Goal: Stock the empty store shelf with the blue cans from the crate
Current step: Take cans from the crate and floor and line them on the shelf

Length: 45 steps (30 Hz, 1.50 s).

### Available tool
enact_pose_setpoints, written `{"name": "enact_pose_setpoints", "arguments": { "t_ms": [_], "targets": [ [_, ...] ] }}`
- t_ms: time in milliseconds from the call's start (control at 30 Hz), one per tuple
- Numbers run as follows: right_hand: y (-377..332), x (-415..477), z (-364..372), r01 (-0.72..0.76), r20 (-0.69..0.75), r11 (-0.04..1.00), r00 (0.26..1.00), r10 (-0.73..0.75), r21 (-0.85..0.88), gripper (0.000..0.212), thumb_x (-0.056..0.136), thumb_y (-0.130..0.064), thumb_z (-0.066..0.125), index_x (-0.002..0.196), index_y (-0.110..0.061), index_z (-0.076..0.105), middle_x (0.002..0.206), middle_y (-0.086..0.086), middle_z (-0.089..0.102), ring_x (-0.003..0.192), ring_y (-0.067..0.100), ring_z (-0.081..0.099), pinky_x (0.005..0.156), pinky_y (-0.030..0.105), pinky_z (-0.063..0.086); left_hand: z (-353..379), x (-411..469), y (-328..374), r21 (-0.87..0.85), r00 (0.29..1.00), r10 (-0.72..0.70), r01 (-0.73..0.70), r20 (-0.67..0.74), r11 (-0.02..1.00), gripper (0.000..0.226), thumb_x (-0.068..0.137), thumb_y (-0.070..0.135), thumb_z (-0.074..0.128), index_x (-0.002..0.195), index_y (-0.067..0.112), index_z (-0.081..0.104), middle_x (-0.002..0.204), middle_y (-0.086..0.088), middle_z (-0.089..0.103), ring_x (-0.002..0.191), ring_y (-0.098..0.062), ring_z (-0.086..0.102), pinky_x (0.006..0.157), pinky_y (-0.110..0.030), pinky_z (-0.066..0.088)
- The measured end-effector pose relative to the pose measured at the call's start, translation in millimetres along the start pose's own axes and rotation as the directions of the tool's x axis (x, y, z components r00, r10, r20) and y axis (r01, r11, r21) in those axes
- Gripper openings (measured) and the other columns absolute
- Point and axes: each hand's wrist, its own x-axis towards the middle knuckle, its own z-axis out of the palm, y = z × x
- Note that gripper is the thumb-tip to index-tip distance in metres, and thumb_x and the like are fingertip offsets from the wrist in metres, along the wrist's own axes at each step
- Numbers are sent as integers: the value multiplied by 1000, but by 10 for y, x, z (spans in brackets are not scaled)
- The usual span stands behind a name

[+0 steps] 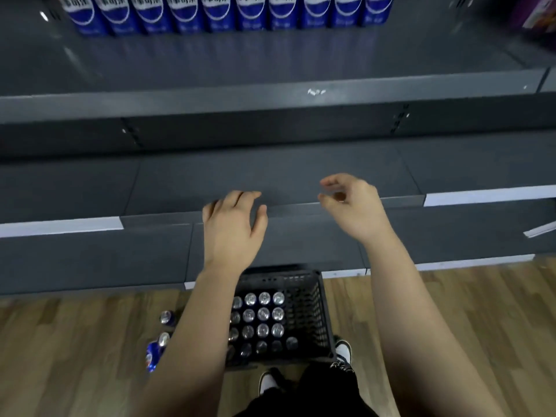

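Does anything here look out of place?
Yes. About three cans sit loose on the floor left of the crate, not inside it with the rest; the nearest one seems tipped over.

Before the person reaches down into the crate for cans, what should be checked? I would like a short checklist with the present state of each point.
1. Left hand free: ok, fingers relaxed, holding nothing.
2. Right hand free: ok, fingers loosely curled, nothing in it.
3. Crate stocked: ok, many can tops show inside.
4. Room on the upper shelf in front of the row of cans: ok, bare surface there.
5. Floor beside the crate: not ok, loose cans sit to its left.
6. Row of cans complete at both ends: cannot tell, the frame cuts it.
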Motion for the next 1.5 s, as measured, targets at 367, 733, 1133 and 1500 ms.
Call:
{"name": "enact_pose_setpoints", "arguments": {
  "t_ms": [367, 733, 1133, 1500],
  "targets": [
    [958, -555, 1026, -244, 255, 966, 932, 259, -90, 25, 88, -14, 65, 113, -9, 67, 107, 5, 70, 100, 18, 66, 80, 10, 37, 734, -918, -493, 47, 945, -197, 192, 262, 980, 34, 97, 36, 43, 126, 22, 56, 121, -2, 61, 112, -24, 54, 98, -37, 25],
    [2379, -931, 1836, -365, 440, 901, 787, 433, -234, 36, 90, -25, 61, 126, -20, 61, 124, -1, 64, 111, 14, 59, 83, 19, 40, 1998, -1662, -847, 51, 871, -292, 296, 394, 954, 29, 93, 33, 52, 118, 22, 59, 113, -3, 64, 106, -28, 57, 95, -44, 31],
    [4449, -1165, 3668, -369, 545, 876, 686, 482, -310, 41, 84, -22, 68, 124, -13, 62, 123, 5, 64, 117, 21, 57, 89, 23, 42, 4063, -2305, -1959, 113, 851, -280, 257, 444, 960, 45, 93, 45, 32, 122, 21, 56, 114, -4, 63, 105, -26, 57, 94, -42, 29],
    [5544, -1107, 4682, -218, 631, 871, 615, 473, -441, 55, 80, -33, 75, 131, -20, 56, 130, 5, 60, 115, 21, 57, 98, 32, 47, 5179, -2802, -2525, 101, 881, -255, 234, 400, 967, 20, 93, 34, 53, 104, 21, 63, 113, 0, 62, 102, -28, 56, 93, -43, 32]
  ]
}}
